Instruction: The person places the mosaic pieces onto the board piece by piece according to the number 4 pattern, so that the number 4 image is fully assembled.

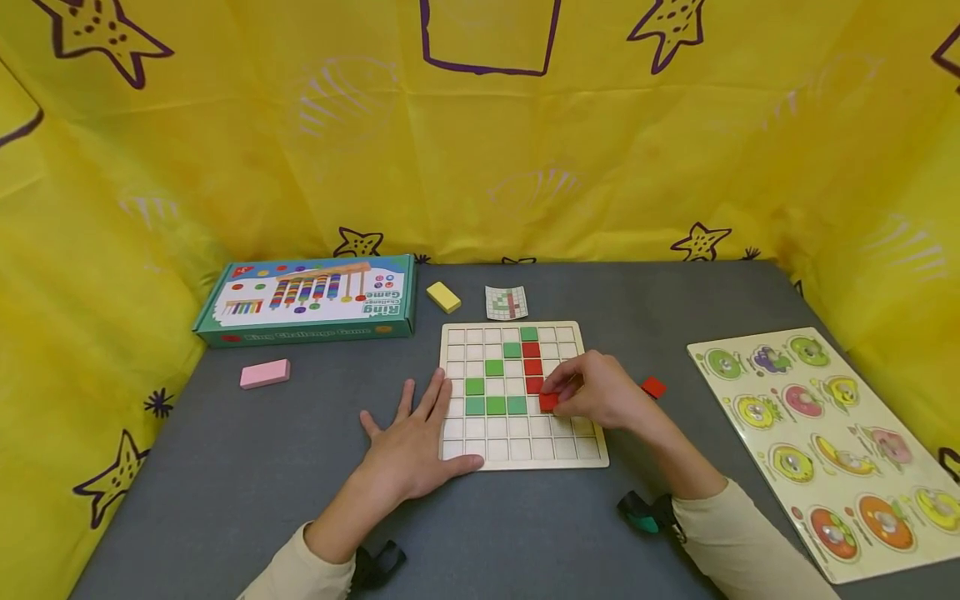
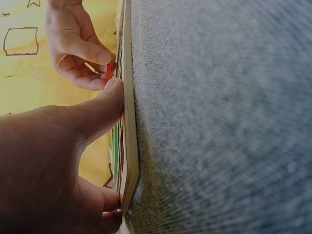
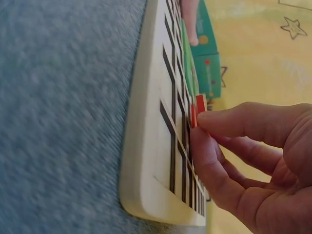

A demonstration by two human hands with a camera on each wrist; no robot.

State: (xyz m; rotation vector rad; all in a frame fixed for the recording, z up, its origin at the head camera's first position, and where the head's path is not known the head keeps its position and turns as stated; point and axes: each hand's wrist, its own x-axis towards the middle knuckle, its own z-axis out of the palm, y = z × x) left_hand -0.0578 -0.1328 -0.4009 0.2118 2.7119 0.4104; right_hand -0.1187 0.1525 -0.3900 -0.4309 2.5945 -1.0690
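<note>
A pale wooden grid board [image 1: 540, 451] lies on the table, with several green tiles [image 1: 495, 367] and a column of red tiles [image 1: 532, 367] set in its squares. Between thumb and fingers my right hand [image 1: 596, 389] pinches a red tile [image 1: 549, 403] just below that column; in the right wrist view this tile [image 3: 200, 103] is tilted up at the grid's surface. My left hand [image 1: 411, 450] rests at the board's left side, fingers spread, its thumb on the near edge. Another red tile [image 1: 654, 387] lies right of the board, partly behind my right wrist.
A small printed pattern card [image 1: 506, 303] lies behind the board, near a yellow block [image 1: 443, 297]. The game box [image 1: 307, 300] stands back left, with a pink block [image 1: 265, 374] before it. A fruit puzzle board [image 1: 750, 442] covers the right side. Yellow cloth [image 1: 480, 167] surrounds the table.
</note>
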